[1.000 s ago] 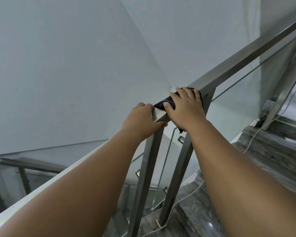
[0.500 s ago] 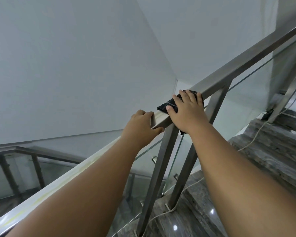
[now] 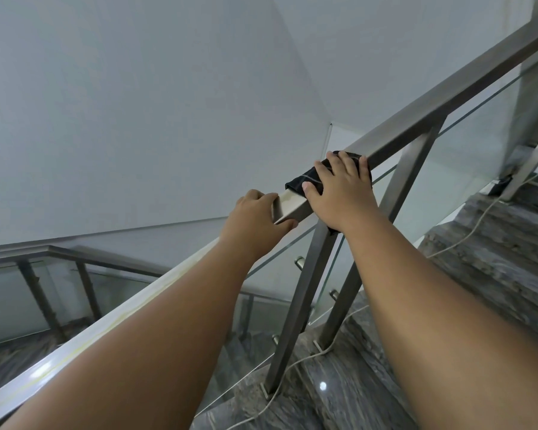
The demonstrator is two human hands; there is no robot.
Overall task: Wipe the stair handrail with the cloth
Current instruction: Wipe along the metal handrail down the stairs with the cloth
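Note:
A square steel handrail point(image 3: 441, 91) climbs from lower left to upper right above glass panels. My right hand point(image 3: 339, 187) lies flat on top of it, pressing a dark cloth point(image 3: 305, 178) onto the rail; the cloth wraps over the rail and sticks out to the left of my fingers. Just below on the rail, my left hand point(image 3: 255, 221) is closed around the handrail, thumb under and fingers over its far side. A short pale stretch of rail point(image 3: 291, 206) shows between the two hands.
Steel posts point(image 3: 308, 283) and glass panels point(image 3: 466, 162) carry the rail. Grey marble steps point(image 3: 494, 262) rise on the right, with a white cable point(image 3: 466, 240) trailing across them. White walls stand behind. A lower railing point(image 3: 84, 256) runs at the left.
My right hand has slid the cloth a little further up the rail, and my left hand has followed. The view has tilted upward.

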